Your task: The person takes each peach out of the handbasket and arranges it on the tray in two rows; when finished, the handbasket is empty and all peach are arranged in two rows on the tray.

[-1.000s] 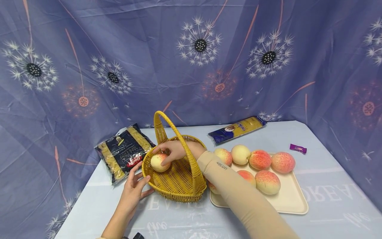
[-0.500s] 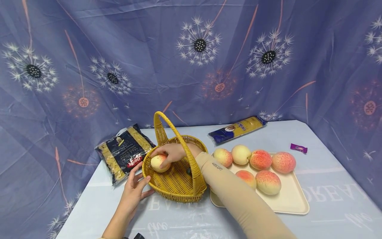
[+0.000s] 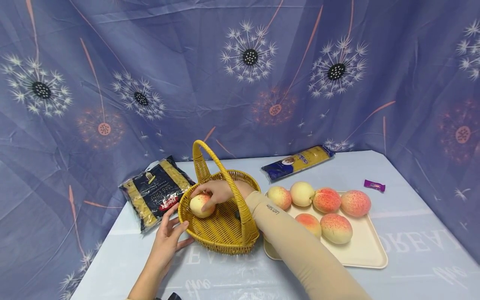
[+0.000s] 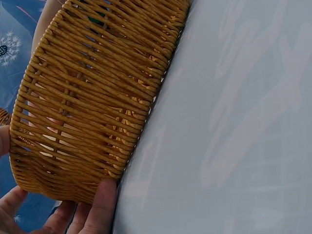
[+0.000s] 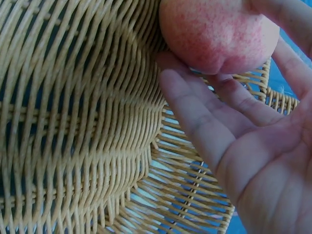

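A yellow wicker basket with a tall hoop handle stands left of the table's middle. My left hand grips its near left side, thumb at the rim; in the left wrist view, the fingertips press the basket's lower wall. Inside the basket, against the left wall, sits a pale peach with a red blush. My right hand reaches under the handle and holds this peach, thumb on the near side. In the right wrist view, fingers curve along the peach's underside close to the woven wall.
Right of the basket, a cream tray carries several peaches, partly hidden by the right sleeve. A dark pasta bag lies behind left, a blue and yellow pasta packet at the back, and a small purple wrapper far right.
My right hand and forearm have shifted slightly within the basket, staying at the peach. The left hand and basket hold their place.
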A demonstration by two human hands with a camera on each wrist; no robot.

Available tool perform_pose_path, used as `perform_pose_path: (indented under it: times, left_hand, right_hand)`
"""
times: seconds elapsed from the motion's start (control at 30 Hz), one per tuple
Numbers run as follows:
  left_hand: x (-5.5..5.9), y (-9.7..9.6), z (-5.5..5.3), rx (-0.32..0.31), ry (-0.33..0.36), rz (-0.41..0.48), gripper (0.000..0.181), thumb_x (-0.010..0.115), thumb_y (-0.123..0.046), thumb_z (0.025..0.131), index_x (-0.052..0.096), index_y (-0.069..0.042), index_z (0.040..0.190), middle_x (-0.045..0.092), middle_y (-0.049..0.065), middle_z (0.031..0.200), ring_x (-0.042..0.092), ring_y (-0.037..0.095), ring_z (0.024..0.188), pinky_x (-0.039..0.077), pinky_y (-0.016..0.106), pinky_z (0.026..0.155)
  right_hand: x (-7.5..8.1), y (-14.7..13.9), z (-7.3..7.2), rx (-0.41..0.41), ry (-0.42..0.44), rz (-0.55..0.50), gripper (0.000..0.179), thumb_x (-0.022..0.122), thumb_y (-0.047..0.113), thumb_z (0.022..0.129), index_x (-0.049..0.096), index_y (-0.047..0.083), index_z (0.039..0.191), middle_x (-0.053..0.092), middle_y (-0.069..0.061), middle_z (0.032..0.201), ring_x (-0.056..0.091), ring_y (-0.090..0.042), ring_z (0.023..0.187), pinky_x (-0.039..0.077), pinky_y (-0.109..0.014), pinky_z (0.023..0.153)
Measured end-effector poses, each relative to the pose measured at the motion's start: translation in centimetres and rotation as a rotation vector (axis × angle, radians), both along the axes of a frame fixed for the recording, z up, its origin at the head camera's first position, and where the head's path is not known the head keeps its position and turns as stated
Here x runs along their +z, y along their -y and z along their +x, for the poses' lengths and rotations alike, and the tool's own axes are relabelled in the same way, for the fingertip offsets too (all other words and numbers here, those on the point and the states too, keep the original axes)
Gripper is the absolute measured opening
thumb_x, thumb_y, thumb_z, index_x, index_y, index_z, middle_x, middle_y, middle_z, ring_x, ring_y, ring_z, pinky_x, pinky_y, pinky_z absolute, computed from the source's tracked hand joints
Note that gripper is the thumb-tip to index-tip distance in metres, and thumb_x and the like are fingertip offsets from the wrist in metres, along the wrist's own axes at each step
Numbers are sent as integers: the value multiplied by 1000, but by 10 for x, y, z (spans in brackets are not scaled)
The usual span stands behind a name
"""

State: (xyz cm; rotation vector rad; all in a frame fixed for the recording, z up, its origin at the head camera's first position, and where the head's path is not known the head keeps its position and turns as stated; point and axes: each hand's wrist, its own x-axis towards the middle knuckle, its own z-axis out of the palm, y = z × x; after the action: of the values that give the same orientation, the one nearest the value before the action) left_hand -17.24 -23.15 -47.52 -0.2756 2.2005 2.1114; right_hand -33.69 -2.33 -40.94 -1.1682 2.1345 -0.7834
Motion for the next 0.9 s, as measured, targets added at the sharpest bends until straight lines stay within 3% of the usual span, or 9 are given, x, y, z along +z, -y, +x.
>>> perform_pose_path:
  times: [0.53,0.73,0.9]
  left_hand:
    - [-1,-2,1,-1,0,-2,69,60,-22,112,24,-38,168,39,20,160,63,33,131,68,43,94]
    - [0,-2,2,5,-1,-5,69,60,-21,112,25,-38,168,39,20,160,64,33,130,69,43,93]
    - [1,-1,2,3,-2,-7,69,60,-22,112,23,-38,169,38,21,161,63,34,131,68,43,94]
  right_hand:
    - [1,-11,6,23,-36,31,59,80,31,98,59,23,153,66,-8,144,64,-17,126,54,-21,98]
    - [10,-19,10,15,8,16,59,81,23,98,60,14,152,69,-12,138,64,-13,110,54,-20,86]
    - [13,-26,11,23,-26,29,56,80,21,98,62,13,150,69,-12,135,61,-10,105,54,-18,85]
